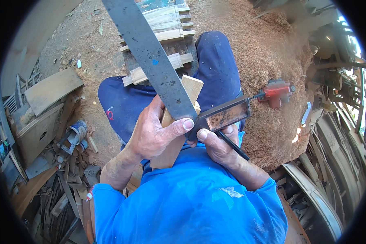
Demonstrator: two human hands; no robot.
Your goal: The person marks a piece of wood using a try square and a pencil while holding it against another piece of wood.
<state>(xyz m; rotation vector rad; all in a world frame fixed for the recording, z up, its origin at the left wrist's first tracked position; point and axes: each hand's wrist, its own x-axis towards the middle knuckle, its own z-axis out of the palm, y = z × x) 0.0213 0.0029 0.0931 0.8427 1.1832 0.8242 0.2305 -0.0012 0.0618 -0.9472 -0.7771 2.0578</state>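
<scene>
My left hand (pixel 156 134) is closed round a light wooden board (pixel 189 89), its thumb pressing on the long steel blade (pixel 153 61) of a square, which lies across the board. My right hand (pixel 217 144) grips the square's dark stock (pixel 211 110) at its lower edge and also holds a slim black stick-like tool (pixel 236 148), perhaps a pencil, pointing down to the right. The board runs between my hands down to my shirt, partly hidden by the blade and my left hand. Beyond them, several short pale wooden pieces (pixel 162 22) rest on a dark support.
A red power tool (pixel 275 93) lies on sawdust right of my knee. Wooden panels (pixel 53 89), a metal can (pixel 78 131) and offcuts crowd the left. Long boards and scrap wood (pixel 333 158) are stacked at the right. My legs bend either side of the support.
</scene>
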